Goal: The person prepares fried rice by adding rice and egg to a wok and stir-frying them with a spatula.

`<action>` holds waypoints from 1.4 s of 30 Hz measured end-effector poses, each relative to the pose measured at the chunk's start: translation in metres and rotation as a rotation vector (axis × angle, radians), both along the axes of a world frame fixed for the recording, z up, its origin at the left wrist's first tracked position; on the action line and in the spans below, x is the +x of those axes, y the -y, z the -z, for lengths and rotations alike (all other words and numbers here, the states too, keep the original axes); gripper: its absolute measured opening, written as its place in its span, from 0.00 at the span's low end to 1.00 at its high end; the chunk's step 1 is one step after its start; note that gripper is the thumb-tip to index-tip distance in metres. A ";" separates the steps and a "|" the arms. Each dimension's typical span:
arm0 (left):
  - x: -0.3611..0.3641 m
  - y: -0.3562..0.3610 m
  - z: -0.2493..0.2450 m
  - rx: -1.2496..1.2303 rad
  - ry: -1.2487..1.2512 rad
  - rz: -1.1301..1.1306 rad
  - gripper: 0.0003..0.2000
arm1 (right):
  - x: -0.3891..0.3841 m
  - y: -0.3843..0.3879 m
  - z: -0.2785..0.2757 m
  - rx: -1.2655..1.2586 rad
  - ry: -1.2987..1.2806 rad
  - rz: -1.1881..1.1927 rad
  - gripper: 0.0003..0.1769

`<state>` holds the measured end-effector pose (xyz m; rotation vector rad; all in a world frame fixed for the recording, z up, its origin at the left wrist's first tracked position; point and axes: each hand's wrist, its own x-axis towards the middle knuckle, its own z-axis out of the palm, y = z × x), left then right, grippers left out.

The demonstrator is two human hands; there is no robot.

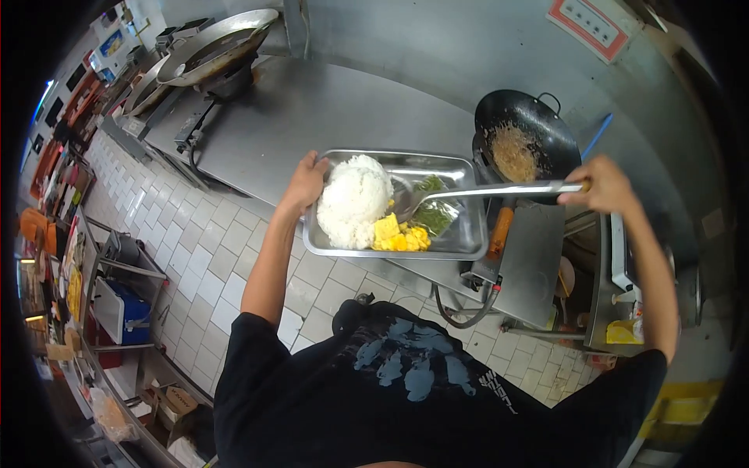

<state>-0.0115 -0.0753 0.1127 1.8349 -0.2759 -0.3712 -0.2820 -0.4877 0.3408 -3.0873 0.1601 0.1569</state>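
My left hand grips the left end of a shallow metal tray. In the tray a mound of white rice fills the left part, yellow egg pieces lie near the front edge, and chopped greens sit to their right. My right hand is closed on the handle of a long metal ladle. The ladle's bowl is in the tray, between the rice and the greens. Behind the ladle handle, a black wok holds a brownish minced food.
The tray is over a steel counter. Large woks stand at the back left. An orange-brown handle and a burner hose are right of the tray. Shelves with a blue box stand left, across the tiled floor.
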 end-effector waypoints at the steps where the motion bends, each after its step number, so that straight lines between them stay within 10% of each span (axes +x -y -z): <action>1: -0.005 0.000 -0.001 -0.039 -0.061 0.002 0.31 | 0.002 -0.007 0.024 0.072 -0.001 0.025 0.24; 11: -0.012 0.011 -0.019 -0.155 -0.207 -0.031 0.28 | -0.031 -0.005 0.117 0.131 0.014 0.265 0.30; 19: -0.005 0.102 -0.113 0.122 -0.134 0.046 0.27 | -0.082 0.026 0.068 0.115 0.190 0.480 0.30; 30: 0.022 0.282 -0.116 -0.143 0.005 0.040 0.19 | -0.147 0.058 0.018 0.009 0.340 0.811 0.33; 42: 0.003 0.302 -0.116 -0.083 -0.008 0.135 0.20 | -0.157 0.079 0.020 -0.024 0.385 0.877 0.39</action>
